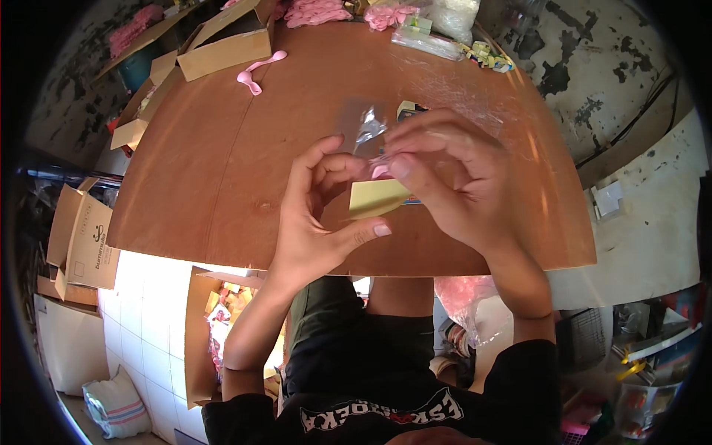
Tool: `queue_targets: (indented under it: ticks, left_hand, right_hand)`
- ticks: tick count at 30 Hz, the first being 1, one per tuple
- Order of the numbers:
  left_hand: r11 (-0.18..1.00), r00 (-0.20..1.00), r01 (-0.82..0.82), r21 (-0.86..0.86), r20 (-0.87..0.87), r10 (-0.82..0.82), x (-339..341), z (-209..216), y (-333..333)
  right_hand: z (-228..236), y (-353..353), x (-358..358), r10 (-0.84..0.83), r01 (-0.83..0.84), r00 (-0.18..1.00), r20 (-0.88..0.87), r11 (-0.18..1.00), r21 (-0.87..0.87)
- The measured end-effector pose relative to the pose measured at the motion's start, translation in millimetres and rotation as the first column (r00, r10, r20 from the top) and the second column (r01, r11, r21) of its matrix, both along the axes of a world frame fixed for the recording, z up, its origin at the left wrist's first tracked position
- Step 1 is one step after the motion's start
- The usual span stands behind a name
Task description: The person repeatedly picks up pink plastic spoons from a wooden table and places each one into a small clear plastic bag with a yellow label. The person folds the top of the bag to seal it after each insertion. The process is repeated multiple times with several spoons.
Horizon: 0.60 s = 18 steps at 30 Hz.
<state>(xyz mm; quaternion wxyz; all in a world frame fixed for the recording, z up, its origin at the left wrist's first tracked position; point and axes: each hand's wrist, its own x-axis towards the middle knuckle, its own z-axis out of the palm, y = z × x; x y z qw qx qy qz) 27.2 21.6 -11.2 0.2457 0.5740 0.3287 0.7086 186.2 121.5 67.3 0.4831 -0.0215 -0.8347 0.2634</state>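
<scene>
My right hand (456, 174) is closed, its thumb and fingertips pinching a small pink rubbery piece (380, 171) that looks like a balloon. Just under it hangs a folded pale yellow card (374, 199); whether the right hand also grips this card is hidden. My left hand (315, 193) curves round the card's left side, thumb stretched below it and apart from the curled fingers. Its fingertips come close to the pink piece; contact is not clear. Beyond the hands lie a clear plastic bag (369, 126) and a dark and cream object (409, 110), partly covered by my right hand.
A pink spoon-shaped balloon (256, 74) lies farther left on the brown table (193, 178). Along the far edge are an open carton (226, 48), pink bundles (317, 11) and plastic packs (429, 43). Below the table's front edge stands another open box (204, 326) with packets.
</scene>
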Motion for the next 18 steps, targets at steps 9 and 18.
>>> queue_targets:
  ticks: [9, 18]
  left_hand:
    - [0.988, 0.993, 0.048, -0.147, 0.116, -0.031, -4.9, 0.7, -8.9]
    - [0.946, 0.977, 0.159, -0.284, 0.185, -0.108, -18.9, -13.3, -10.8]
  right_hand:
    - [-10.2, -8.9, -14.5, 0.121, -0.058, 0.979, 0.165, 0.938, -0.341]
    - [-44.9, -9.9, -1.8, 0.188, -0.012, 0.970, 0.157, 0.677, -0.736]
